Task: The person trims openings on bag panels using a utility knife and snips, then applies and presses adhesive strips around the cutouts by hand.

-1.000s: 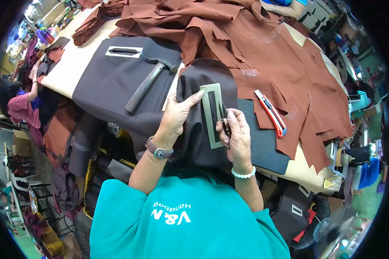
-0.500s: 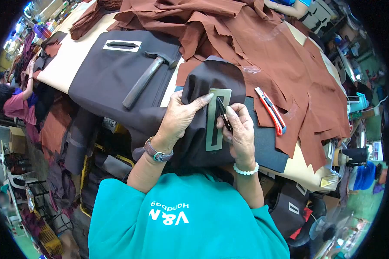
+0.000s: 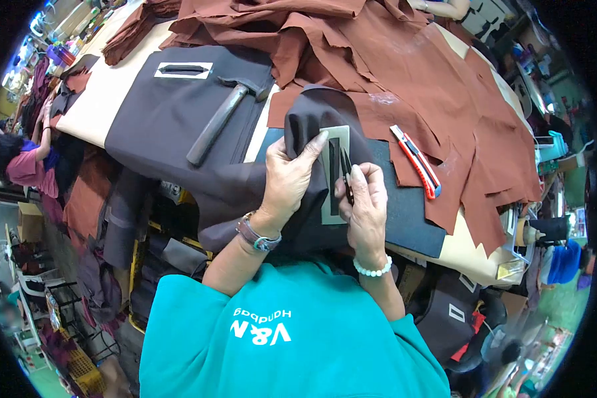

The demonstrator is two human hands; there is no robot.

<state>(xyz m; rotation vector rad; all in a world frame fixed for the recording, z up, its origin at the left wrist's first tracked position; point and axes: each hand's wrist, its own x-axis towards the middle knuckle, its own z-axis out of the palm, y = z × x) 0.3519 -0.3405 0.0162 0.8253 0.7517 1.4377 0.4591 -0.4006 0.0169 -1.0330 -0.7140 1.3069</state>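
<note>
Fingers (image 3: 357, 175) pinch a pointed tool (image 3: 346, 164) over a flat rectangular frame (image 3: 325, 179).

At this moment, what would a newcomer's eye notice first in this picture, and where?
Probably the crumpled red-brown sheets of material, spread over the far and right parts of the cream-coloured table. Then, in the centre, the left hand holding a pale rectangular frame against dark brown cloth, and the right hand with a slim dark pointed tool. On the right, a red-and-white cutter lies on the sheets.
</note>
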